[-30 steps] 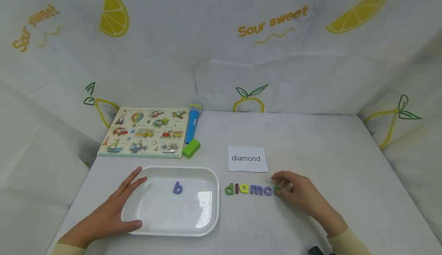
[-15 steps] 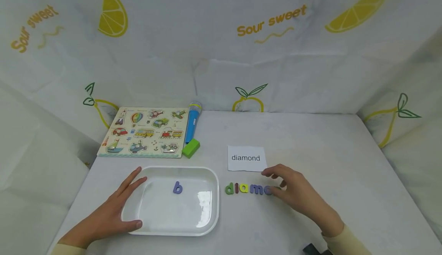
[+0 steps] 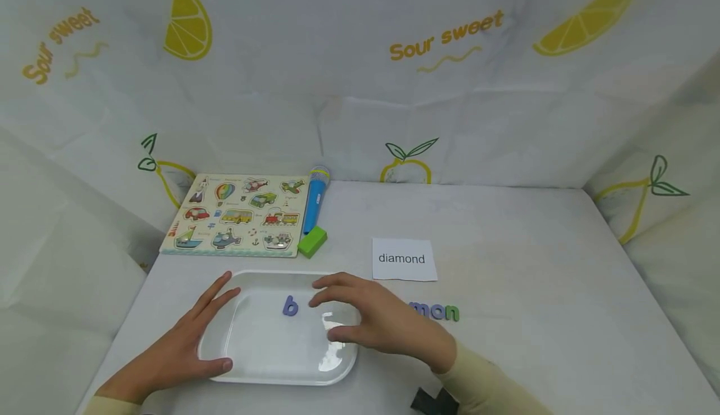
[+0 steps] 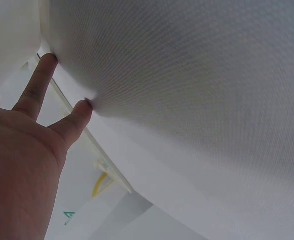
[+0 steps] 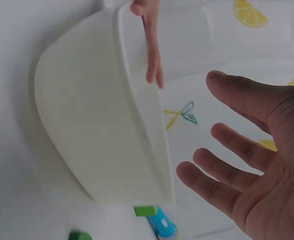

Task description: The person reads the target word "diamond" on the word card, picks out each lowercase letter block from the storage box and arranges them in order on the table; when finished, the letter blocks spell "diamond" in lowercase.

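A white tray stands in front of the person, with a purple letter b lying in it. The left hand rests at the tray's left end, fingers and thumb straight and spread. Over the tray's right rim reaches the right hand, its fingers parted and nothing between them; the right wrist view shows its bare palm. To its right lie a purple letter m, a purple letter o and a green letter n. The right hand hides the row's left part in the head view.
Behind the letters lies a white card printed "diamond". At the back left are a vehicle puzzle board, a blue toy microphone and a green block. A printed cloth hangs behind the table.
The right hand has moved left, away from the letter n, past the row of letters to above the tray's right side. The left hand has stayed at the tray.
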Demonstrator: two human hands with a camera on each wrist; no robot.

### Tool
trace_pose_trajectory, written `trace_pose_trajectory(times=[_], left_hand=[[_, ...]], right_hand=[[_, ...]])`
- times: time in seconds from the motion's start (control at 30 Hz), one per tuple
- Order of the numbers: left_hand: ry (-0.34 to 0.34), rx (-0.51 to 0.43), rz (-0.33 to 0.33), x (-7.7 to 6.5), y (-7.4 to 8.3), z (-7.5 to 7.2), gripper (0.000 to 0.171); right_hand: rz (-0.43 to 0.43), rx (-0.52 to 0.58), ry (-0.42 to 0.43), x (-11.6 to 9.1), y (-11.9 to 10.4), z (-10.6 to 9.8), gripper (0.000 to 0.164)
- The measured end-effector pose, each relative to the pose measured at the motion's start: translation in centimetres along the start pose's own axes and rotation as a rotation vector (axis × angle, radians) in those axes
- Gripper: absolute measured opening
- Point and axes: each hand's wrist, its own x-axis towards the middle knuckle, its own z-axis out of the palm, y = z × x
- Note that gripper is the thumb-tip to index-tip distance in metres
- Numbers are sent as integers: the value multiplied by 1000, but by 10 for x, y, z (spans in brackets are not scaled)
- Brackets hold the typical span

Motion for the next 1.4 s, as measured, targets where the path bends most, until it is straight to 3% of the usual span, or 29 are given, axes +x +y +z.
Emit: trace_pose_trajectory(times=[0.17, 0.33, 0.53, 0.7, 0.93, 1.07, 1.23, 1.4], left_hand=[[-12, -1, -20, 1, 1, 0, 108], [-16, -15, -30, 1, 0, 3, 109], [-11, -4, -19, 0, 1, 3, 108], [3, 27, -4, 0, 3, 0, 110], [13, -2, 11, -1, 3, -1, 108], [11, -5, 1, -1, 3, 0, 108], [16, -13, 7, -1, 2, 0, 108], [15, -19, 1, -1, 2, 0, 108]], right_hand=[[-22, -166, -19, 43, 5, 38, 42], [-42, -307, -43, 68, 10, 62, 42], [-15, -348, -111, 76, 15, 74, 47], [3, -376, -110, 78, 18, 79, 46], [29, -467, -120, 81, 17, 85, 42], [-2, -488, -116, 81, 16, 87, 37], [-94, -435, -128, 81, 18, 87, 28], [-135, -170, -108, 73, 14, 76, 32]])
